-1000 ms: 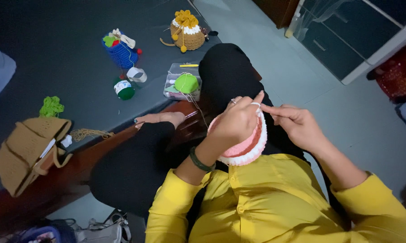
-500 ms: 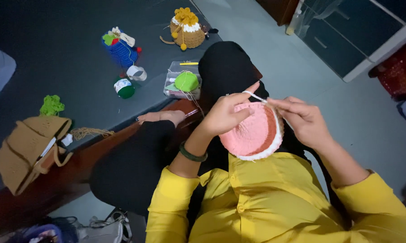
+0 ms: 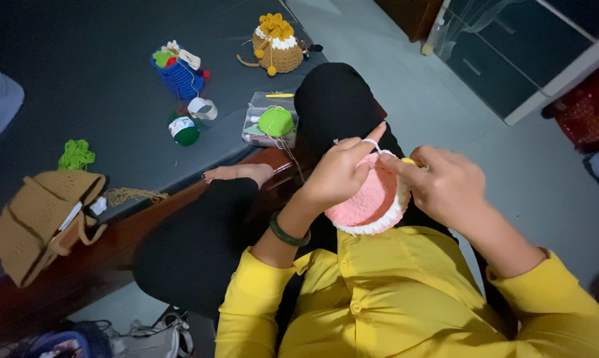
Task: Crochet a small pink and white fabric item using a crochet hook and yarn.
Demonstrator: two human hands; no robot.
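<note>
Now both hands [image 3: 392, 176] pinch the pink crochet piece [image 3: 372, 199], tilted more edge-on than before.

Dim overall, lit softly from above, brightest on the yellow sleeves [image 3: 405, 298] and pale floor [image 3: 512, 172]. Deep shadow over the dark mat [image 3: 80, 99] and lower left corner. Sharp at centre, wide-angle bending toward edges; no glare.
</note>
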